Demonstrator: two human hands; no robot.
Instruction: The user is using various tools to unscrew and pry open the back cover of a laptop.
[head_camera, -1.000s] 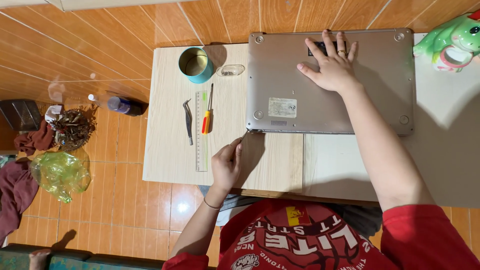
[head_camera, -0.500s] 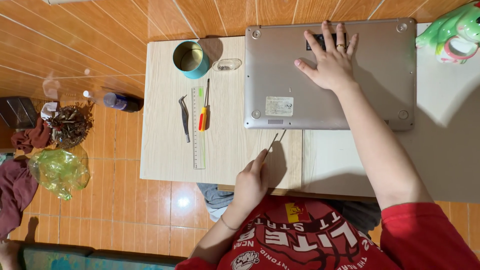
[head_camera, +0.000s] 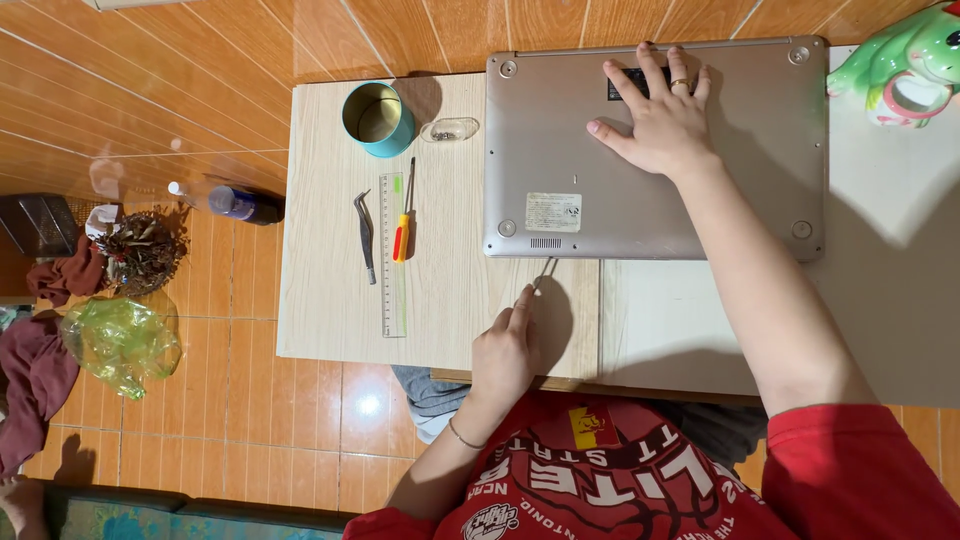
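Note:
A silver laptop (head_camera: 650, 200) lies bottom-up on the pale wooden table (head_camera: 330, 300). My right hand (head_camera: 655, 125) presses flat on its base near the far edge, fingers spread, a ring on one finger. My left hand (head_camera: 505, 350) pinches a thin metal tool (head_camera: 543, 270) whose tip sits at the laptop's near edge, below the sticker. To the left lie a red-and-yellow screwdriver (head_camera: 403, 225), dark tweezers (head_camera: 366, 235) and a clear ruler (head_camera: 392, 270).
A teal tin can (head_camera: 378, 118) and a small clear dish with screws (head_camera: 450, 129) stand at the table's far left. A green frog figure (head_camera: 905, 65) sits far right. On the tiled floor lie a bottle (head_camera: 235, 203), a green plastic bag (head_camera: 120, 345) and cloths.
My left hand has slid right and back toward me with the thin tool, from the laptop's near-left corner to a spot along its near edge. My right hand has stayed on the laptop.

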